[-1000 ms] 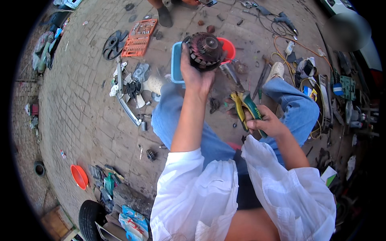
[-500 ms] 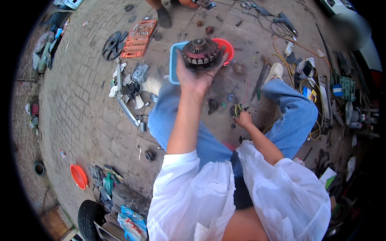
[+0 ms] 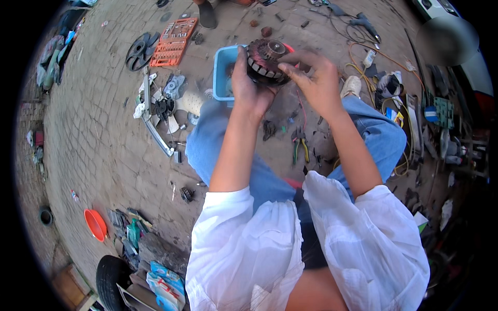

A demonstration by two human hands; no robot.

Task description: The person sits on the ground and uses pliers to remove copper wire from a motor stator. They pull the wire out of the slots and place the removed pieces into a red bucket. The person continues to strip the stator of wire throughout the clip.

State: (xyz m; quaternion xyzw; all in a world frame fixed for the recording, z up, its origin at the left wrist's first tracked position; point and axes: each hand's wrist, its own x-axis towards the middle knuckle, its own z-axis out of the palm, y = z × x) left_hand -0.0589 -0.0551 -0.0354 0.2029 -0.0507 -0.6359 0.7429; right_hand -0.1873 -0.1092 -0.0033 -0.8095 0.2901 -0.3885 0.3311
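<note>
A dark, round motor part (image 3: 264, 62) with toothed metal segments and reddish copper windings is held up by my left hand (image 3: 249, 88), cupped round its underside and left side. My right hand (image 3: 316, 80) grips its right side, thumb and fingers pressed to it. Behind and below it are a light blue plastic tub (image 3: 221, 78) and a red container, mostly hidden. Green-and-yellow pliers (image 3: 299, 145) lie on the ground between my legs.
An orange socket set (image 3: 171, 44), a black fan (image 3: 142, 52) and disassembled parts (image 3: 166, 116) lie at left, with an orange bowl (image 3: 96, 225) and a tire (image 3: 109, 280) lower down. A drill-like tool (image 3: 365, 26), cables and scattered tools are at right. Another person's foot (image 3: 207, 15) is at top.
My right hand has let go of the pliers, which now lie on the ground, and has moved up onto the motor part. My left hand still holds that part, slightly turned.
</note>
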